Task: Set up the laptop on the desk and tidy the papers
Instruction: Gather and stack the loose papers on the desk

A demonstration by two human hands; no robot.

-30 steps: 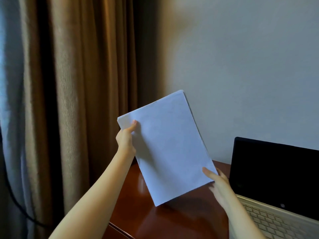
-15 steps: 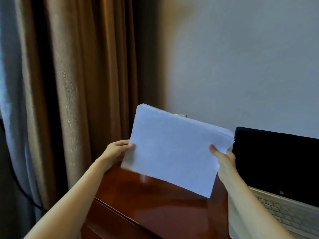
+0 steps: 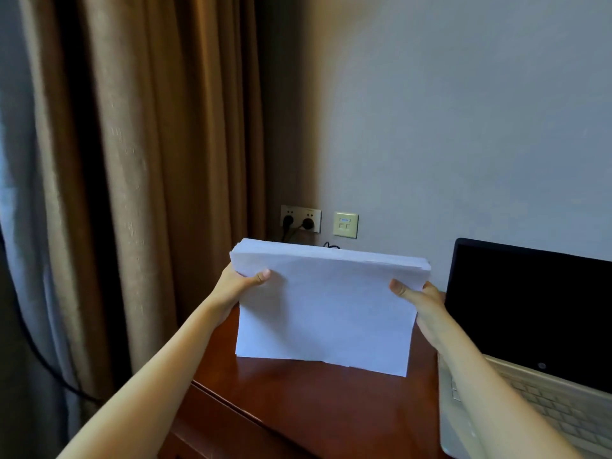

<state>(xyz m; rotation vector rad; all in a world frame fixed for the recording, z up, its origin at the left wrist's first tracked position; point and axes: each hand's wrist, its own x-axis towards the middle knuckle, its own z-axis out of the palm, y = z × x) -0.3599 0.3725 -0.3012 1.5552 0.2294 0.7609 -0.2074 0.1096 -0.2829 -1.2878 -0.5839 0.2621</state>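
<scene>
A stack of white papers (image 3: 326, 309) stands on its long edge on the dark red wooden desk (image 3: 298, 409), the sheets facing me. My left hand (image 3: 238, 283) grips the stack's left side, thumb on the front. My right hand (image 3: 419, 298) grips its right side the same way. An open laptop (image 3: 530, 309) with a black screen and pale keyboard sits on the desk at the right, just beside my right arm.
Brown curtains (image 3: 149, 160) hang at the left, past the desk's left edge. On the wall behind the papers are a power socket (image 3: 300, 218) with two plugs in it and a cream data socket (image 3: 345, 224). A dark cable hangs at the far left.
Both hands turned the tilted stack to a landscape position and lowered it until its bottom edge met the desk. My view dropped a little, showing the wall sockets.
</scene>
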